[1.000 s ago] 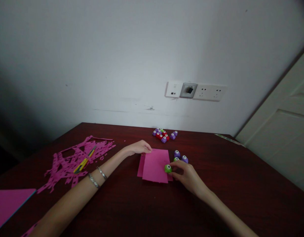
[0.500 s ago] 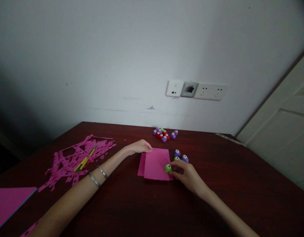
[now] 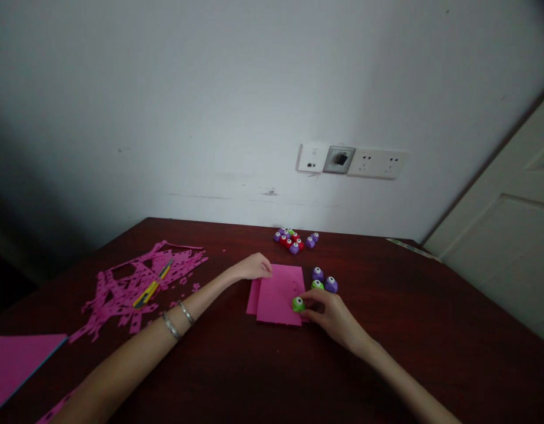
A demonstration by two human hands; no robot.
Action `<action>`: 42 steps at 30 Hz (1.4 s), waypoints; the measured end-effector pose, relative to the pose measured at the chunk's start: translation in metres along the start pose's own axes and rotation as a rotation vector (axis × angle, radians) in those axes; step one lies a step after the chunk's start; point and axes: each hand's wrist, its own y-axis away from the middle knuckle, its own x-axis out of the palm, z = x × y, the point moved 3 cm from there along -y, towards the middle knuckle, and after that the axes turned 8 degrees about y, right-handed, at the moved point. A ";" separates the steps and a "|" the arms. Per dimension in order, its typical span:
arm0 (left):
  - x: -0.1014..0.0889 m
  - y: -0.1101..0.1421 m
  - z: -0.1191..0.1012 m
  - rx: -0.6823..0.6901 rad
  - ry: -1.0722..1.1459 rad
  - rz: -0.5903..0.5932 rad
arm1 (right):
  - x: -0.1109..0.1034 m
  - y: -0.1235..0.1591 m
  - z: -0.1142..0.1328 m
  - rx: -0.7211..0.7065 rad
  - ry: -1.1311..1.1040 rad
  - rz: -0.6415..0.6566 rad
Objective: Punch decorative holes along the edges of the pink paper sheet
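Observation:
In the head view, my right hand [image 3: 336, 318] pinches a small green craft paper punch [image 3: 298, 304] at the right edge of a pink sheet of paper [image 3: 276, 300]. A white, eye-like button tops the punch. My left hand [image 3: 254, 268] has its fingers closed at the sheet's upper left corner. Under this sheet, a second pink sheet [image 3: 252, 299] sticks out on the left. Small dark marks show on the upper sheet just above the green punch. Beyond my right hand stand two purple punches [image 3: 331, 284] and another green punch [image 3: 317, 284].
Several purple, red and green punches [image 3: 289, 240] cluster near the wall. Left of my arm lies a heap of punched pink scraps [image 3: 117, 288] with a yellow utility knife [image 3: 151, 290] on it. A larger pink sheet [image 3: 20, 365] lies at the near left.
My right hand has shifted the green punch slightly left and nearer to me along the sheet's edge. Small marks now show above it. My left hand has moved slightly lower at the corner.

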 end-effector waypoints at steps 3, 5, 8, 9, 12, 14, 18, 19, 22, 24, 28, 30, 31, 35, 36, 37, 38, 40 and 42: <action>0.004 0.007 -0.015 0.037 -0.351 -0.134 | 0.002 0.000 0.000 0.000 0.005 0.007; 0.007 0.015 -0.027 0.088 -0.526 -0.184 | 0.003 0.001 0.000 0.000 0.004 0.006; 0.016 0.023 -0.038 0.174 -0.556 0.011 | 0.002 0.001 -0.001 0.009 0.002 0.005; 0.019 0.025 -0.038 0.172 -0.543 0.098 | 0.002 0.001 -0.001 0.014 -0.005 0.011; 0.023 0.029 -0.034 0.132 -0.521 0.263 | 0.000 0.001 -0.002 0.033 -0.027 0.033; 0.025 0.029 -0.031 0.130 -0.528 0.310 | -0.002 0.001 -0.004 0.045 -0.025 0.038; 0.026 0.029 -0.029 0.128 -0.548 0.352 | -0.002 0.002 -0.007 0.050 -0.039 0.053; 0.026 0.029 -0.029 0.139 -0.542 0.350 | -0.002 0.002 -0.008 0.051 -0.048 0.054; 0.026 0.028 -0.029 0.180 -0.517 0.348 | 0.000 0.002 -0.009 0.054 -0.063 0.043; 0.027 0.028 -0.028 0.193 -0.506 0.350 | 0.000 0.002 -0.009 0.047 -0.064 0.042; 0.026 0.027 -0.029 0.192 -0.484 0.348 | -0.001 0.003 -0.008 0.034 -0.052 0.045; 0.026 0.027 -0.030 0.179 -0.487 0.356 | -0.002 0.003 -0.007 0.034 -0.041 0.040; 0.026 0.027 -0.031 0.171 -0.490 0.361 | -0.002 0.003 -0.006 0.032 -0.035 0.038; 0.027 0.027 -0.032 0.153 -0.506 0.370 | -0.001 0.003 -0.005 0.031 -0.019 0.029; 0.028 0.027 -0.032 0.151 -0.509 0.369 | -0.001 0.003 -0.004 0.033 -0.019 0.030; 0.028 0.028 -0.033 0.154 -0.509 0.365 | -0.001 0.003 -0.004 0.036 -0.021 0.032; 0.028 0.028 -0.034 0.163 -0.507 0.358 | -0.002 0.003 -0.004 0.040 -0.025 0.034; 0.027 0.029 -0.037 0.204 -0.485 0.344 | -0.004 0.003 -0.004 0.049 -0.038 0.034; 0.024 0.030 -0.043 0.271 -0.446 0.315 | -0.008 0.002 -0.004 0.087 -0.071 0.024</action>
